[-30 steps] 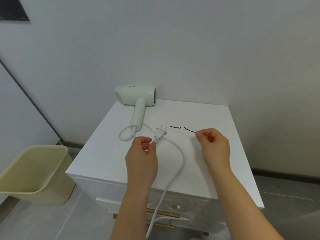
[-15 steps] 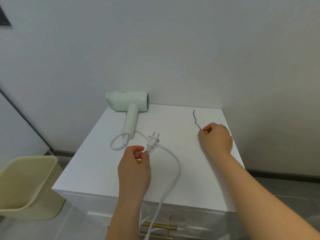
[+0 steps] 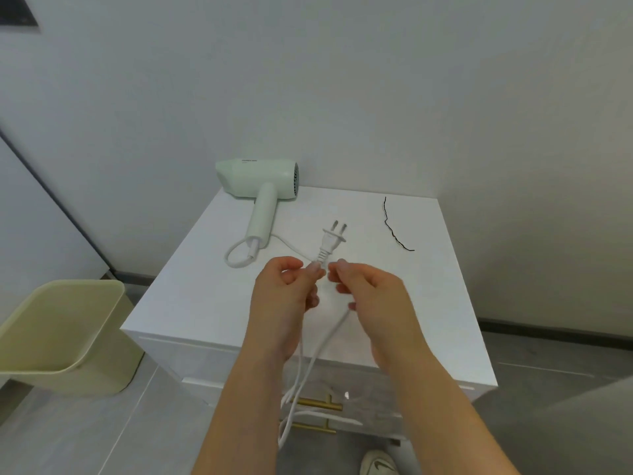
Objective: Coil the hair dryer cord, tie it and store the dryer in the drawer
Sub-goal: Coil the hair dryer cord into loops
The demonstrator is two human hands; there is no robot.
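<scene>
Partly hidden: cord [image 3: 317,358] behind hands | right hand [image 3: 371,296] grip unclear

cord [image 3: 310,368] partly behind hands, shoe [image 3: 376,466] cut off

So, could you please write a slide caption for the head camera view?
Both hands, left and right, grip the white cord below its plug; dryer and black tie lie on the cabinet.

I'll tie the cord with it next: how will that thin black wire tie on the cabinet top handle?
The thin black wire tie probably weighs almost nothing. Its kinks suggest it holds a bend. Lying flat on the white cabinet top, it may be fiddly to pinch.
</scene>
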